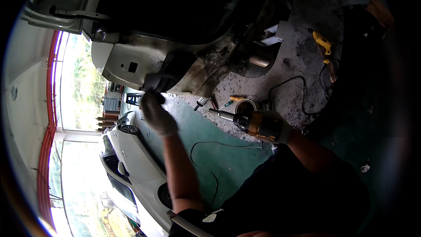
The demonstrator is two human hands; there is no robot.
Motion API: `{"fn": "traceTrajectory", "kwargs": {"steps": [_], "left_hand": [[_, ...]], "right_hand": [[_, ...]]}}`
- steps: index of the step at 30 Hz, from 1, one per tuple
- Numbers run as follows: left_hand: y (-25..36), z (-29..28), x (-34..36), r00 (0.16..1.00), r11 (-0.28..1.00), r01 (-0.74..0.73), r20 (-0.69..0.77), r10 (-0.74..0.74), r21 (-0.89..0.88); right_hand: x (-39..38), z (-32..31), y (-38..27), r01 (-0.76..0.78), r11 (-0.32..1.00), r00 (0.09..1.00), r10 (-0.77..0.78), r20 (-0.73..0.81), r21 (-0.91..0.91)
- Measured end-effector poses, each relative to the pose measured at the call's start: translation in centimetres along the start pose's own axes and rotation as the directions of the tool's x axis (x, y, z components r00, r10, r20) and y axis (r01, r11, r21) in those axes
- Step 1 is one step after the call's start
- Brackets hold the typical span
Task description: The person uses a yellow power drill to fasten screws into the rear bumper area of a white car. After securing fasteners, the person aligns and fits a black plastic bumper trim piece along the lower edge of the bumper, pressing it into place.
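Note:
My right hand (pixel 282 126), in a pale glove, is wrapped round a power tool (pixel 254 123) with a dark and amber body. Its slim metal barrel points left, toward the car body. My left hand (pixel 158 116), also gloved, is raised at the lower edge of the stripped car body (pixel 131 59). A dark flap-like piece (pixel 162 80) is just beyond its fingers. Blur and shadow hide whether those fingers touch or grip it. Bare, stained metal (pixel 212 59) shows on the body to the right of that piece.
On the floor lie a yellow power drill (pixel 322 42), a dark cable (pixel 287 79), a round tin (pixel 246 105) and a green-handled screwdriver (pixel 226 104). A copper-coloured cylinder (pixel 259 61) is under the car body. At lower left stands a white car (pixel 136 156); a thin hose (pixel 206 144) crosses the green floor.

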State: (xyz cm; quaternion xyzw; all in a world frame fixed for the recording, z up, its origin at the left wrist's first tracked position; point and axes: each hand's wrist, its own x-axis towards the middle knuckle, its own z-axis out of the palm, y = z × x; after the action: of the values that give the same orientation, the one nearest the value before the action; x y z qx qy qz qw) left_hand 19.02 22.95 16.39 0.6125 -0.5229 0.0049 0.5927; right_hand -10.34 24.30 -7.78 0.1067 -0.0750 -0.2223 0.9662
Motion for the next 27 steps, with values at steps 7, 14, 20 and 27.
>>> {"fn": "traceTrajectory", "kwargs": {"steps": [7,14,20,27], "left_hand": [[-4.4,-3.3,16.3,0.762,0.891,0.298,0.647,-0.006,-0.343],[0.5,5.1,13.8,0.350,0.283,-0.935,0.688,0.636,0.214],[-4.3,2.0,14.9,0.760,0.861,-0.483,0.566,0.320,0.161],[2.7,5.9,15.9,0.485,0.414,-0.865,0.689,0.539,0.284]], "right_hand": [[-1.2,1.5,2.0,-0.059,0.984,0.998,0.059,0.006,0.168],[-0.2,-0.9,0.2,-0.154,0.938,0.956,0.062,0.288,0.311],[0.7,-7.1,0.4,0.094,0.978,0.985,-0.118,-0.124,-0.188],[-2.7,-8.0,-0.3,0.101,0.752,0.959,-0.248,-0.138,-0.652]]}}
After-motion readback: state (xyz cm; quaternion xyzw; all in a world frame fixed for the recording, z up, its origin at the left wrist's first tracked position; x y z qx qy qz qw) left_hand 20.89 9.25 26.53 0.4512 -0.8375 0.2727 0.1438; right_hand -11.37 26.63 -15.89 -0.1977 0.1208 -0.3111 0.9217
